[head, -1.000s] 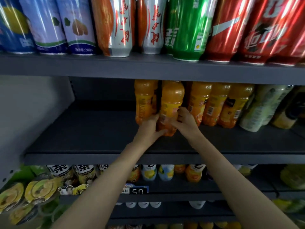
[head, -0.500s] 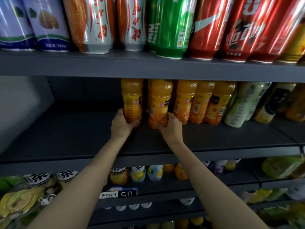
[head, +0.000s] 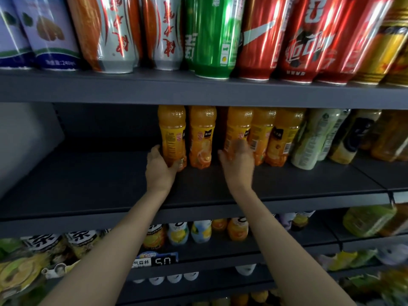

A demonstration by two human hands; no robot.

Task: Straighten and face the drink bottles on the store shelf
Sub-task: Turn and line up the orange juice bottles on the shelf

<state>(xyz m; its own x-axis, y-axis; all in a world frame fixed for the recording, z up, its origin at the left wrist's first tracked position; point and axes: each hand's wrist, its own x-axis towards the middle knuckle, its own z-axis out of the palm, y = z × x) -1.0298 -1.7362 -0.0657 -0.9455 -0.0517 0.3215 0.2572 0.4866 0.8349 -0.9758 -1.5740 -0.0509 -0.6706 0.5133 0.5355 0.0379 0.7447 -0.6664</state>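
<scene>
Two hands: L (head: 160, 171) fingers wrap leftmost orange bottle (head: 173, 133) base; R (head: 239, 162) blurred, grip unclear.

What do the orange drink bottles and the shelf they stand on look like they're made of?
Orange drink bottles: seemingly clear plastic, glossy; the orange liquid shows through above the printed yellow labels. Shelf: probably painted metal, matte dark grey, with a thin flat board and folded front edge, though the look alone leaves that open.
</scene>
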